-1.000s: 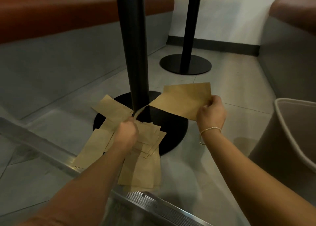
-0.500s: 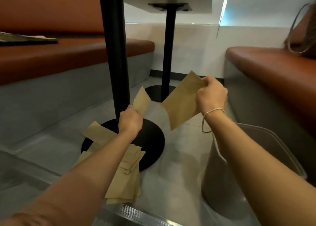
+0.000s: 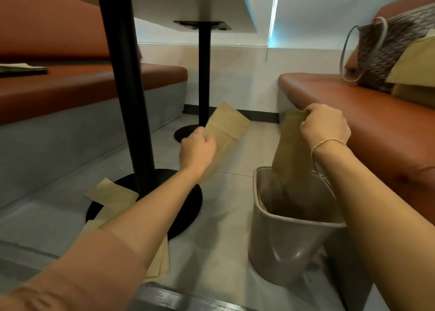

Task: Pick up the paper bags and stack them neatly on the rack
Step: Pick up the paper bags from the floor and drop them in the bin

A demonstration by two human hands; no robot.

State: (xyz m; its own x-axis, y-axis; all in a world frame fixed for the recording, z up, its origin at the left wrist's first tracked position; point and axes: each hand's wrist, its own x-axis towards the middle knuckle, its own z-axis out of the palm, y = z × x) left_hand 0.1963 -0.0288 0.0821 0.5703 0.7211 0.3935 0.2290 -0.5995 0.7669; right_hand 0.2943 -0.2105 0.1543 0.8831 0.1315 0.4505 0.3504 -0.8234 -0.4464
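My left hand (image 3: 197,150) grips a flat brown paper bag (image 3: 227,125) held up above the floor, right of the near table pole. My right hand (image 3: 324,126) pinches the top of a second brown paper bag (image 3: 290,150), which hangs down into a grey plastic bin (image 3: 282,235) standing on the floor. Several more paper bags (image 3: 111,194) lie scattered around the round black table base, partly hidden under my left forearm.
A black table pole (image 3: 124,80) with its round base (image 3: 188,207) stands left of centre; a second pole (image 3: 204,75) is farther back. Orange benches (image 3: 376,113) run along both sides. A patterned handbag (image 3: 386,49) and tan paper sit on the right bench.
Both hands have moved right with their bags. The right hand's bag has dropped from in front of the bench into the grey bin. The view has tilted up.
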